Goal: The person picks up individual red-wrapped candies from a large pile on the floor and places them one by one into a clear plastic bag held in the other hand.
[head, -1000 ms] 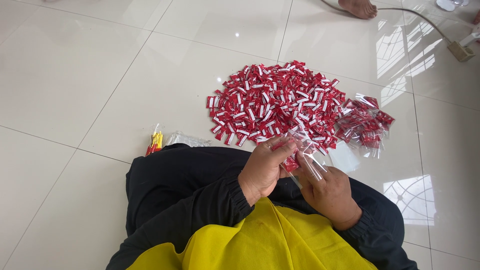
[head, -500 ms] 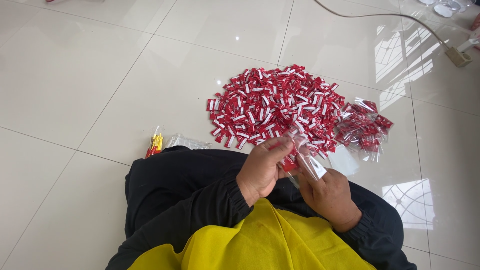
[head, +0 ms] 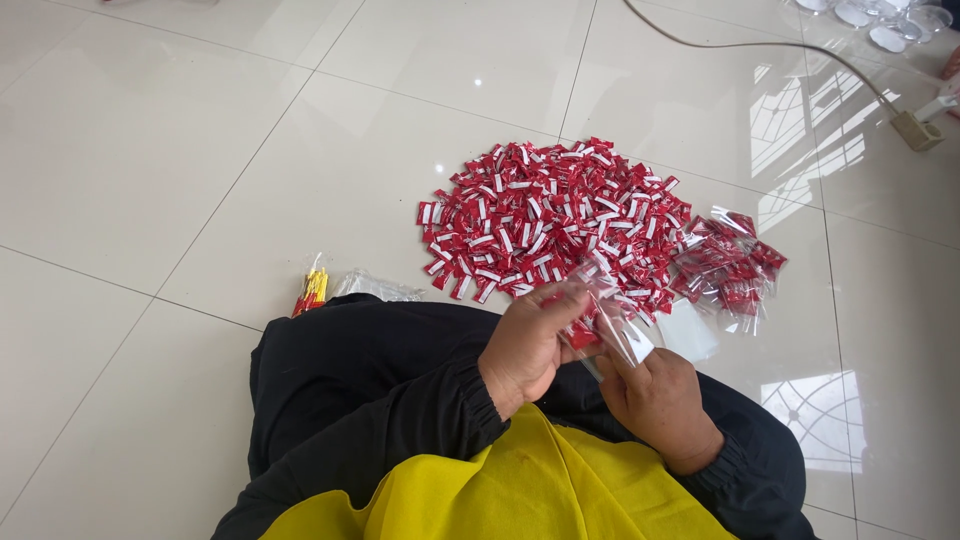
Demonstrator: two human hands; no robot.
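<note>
A white tiled floor [head: 180,170] fills the view, glossy with window reflections at the right. On it, far of the person's lap, lies a broad pile of small red-and-white sachets [head: 545,215]. Just right of the pile sit clear bags already filled with the same sachets [head: 728,270]. Near the left knee lie a stack of empty clear bags [head: 375,287] and a bundle of red-and-yellow strips [head: 311,291]. A beige cable [head: 760,50] runs across the far right to a power strip [head: 915,128].

Both hands meet over the lap, near the pile's near edge. The left hand [head: 525,345] is curled, its thumb and fingers pinched on a small clear bag [head: 612,318] with red sachets showing inside. The right hand [head: 655,395] is closed on the same bag from below, fingers folded round its lower end.

Compared with a second ago, the hands sit in nearly the same place and the bag has barely moved; the pile looks unchanged. My reading is that one bag is mid-fill or being closed, with most sachets still loose.
</note>
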